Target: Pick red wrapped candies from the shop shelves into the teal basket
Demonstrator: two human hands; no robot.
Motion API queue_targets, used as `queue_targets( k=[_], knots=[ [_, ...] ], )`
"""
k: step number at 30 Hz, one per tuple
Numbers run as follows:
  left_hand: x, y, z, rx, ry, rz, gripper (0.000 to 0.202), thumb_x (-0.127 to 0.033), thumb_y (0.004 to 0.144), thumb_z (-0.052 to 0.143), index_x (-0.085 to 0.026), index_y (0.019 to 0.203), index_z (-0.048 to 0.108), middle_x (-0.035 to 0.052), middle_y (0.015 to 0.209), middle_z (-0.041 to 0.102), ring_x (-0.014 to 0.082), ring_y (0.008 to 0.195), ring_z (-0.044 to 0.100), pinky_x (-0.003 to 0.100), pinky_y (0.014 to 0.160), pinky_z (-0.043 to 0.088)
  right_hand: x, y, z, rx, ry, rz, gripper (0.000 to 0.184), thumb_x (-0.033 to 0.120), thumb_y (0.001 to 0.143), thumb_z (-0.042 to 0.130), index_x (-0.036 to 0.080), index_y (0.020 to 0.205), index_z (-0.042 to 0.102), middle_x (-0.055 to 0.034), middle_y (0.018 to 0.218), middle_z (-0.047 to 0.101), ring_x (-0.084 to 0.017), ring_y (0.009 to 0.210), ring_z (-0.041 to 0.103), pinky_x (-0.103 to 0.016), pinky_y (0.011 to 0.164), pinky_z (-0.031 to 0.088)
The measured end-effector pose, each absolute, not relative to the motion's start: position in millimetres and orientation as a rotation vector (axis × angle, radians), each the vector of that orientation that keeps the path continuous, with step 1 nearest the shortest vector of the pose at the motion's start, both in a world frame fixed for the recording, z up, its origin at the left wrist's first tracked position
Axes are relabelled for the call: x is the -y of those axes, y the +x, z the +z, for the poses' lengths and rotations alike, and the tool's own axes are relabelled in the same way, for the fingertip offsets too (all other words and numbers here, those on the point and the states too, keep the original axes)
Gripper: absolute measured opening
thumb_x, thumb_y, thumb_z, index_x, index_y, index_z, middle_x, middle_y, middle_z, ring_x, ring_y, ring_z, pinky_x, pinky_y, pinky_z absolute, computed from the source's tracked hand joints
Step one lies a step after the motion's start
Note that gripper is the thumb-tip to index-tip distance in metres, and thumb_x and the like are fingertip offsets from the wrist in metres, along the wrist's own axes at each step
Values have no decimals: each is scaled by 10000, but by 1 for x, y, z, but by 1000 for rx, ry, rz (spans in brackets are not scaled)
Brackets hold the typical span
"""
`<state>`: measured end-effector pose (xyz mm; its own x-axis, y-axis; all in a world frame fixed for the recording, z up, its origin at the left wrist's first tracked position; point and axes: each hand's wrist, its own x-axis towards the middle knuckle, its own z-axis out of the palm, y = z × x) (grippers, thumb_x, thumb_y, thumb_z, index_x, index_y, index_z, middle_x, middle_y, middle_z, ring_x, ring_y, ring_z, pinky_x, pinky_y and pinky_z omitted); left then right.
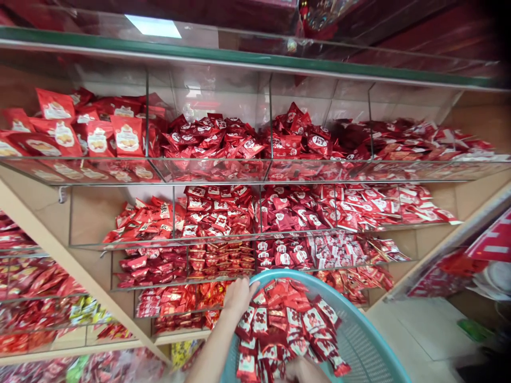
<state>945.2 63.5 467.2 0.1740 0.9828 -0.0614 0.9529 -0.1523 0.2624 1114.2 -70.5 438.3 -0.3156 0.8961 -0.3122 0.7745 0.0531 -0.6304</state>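
A teal plastic basket [359,340] sits low in the middle, half full of small red snack packets [285,324]. My left hand [238,295] grips the basket's far left rim, fingers curled over the edge. My right hand [305,369] is at the bottom edge, buried among the red packets in the basket; its fingers are mostly hidden. Just beyond the basket rise tiered clear bins [255,170] filled with red wrapped snacks.
Clear acrylic dividers split each shelf tier into compartments. A wooden frame [67,260] slants down on the left, with more red and yellow packets behind it. A pale floor [423,330] and a red-and-white package [493,236] lie to the right.
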Motion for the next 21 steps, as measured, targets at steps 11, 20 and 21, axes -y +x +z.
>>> queue_targets(
  k=[11, 20, 21],
  knots=[
    [-62, 945, 469, -1856, 2182, 156, 529, -536, 860, 222, -164, 960, 584, 121, 937, 653, 213, 895, 616, 285, 743, 448, -14, 1139, 628, 1912, -1477, -105, 221, 365, 843, 433, 184, 924, 530, -51, 820, 560, -179, 743, 520, -286, 659, 399],
    [-62, 945, 466, -1889, 2215, 203, 499, -523, 857, 253, -159, 918, 590, 110, 889, 664, 236, 850, 629, 299, 704, 467, -70, 1155, 624, 2061, -1373, -465, 273, 209, 850, 409, 191, 1101, 515, -100, 1099, 496, -229, 997, 482, -367, 826, 417],
    [-63, 945, 466, -1891, 2218, 201, 501, -526, 856, 254, -160, 915, 591, 110, 891, 664, 236, 852, 628, 298, 707, 466, -71, 1155, 623, 2066, -1382, -475, 272, 209, 856, 401, 189, 1099, 523, -103, 1104, 496, -227, 990, 488, -366, 823, 420]
  ],
)
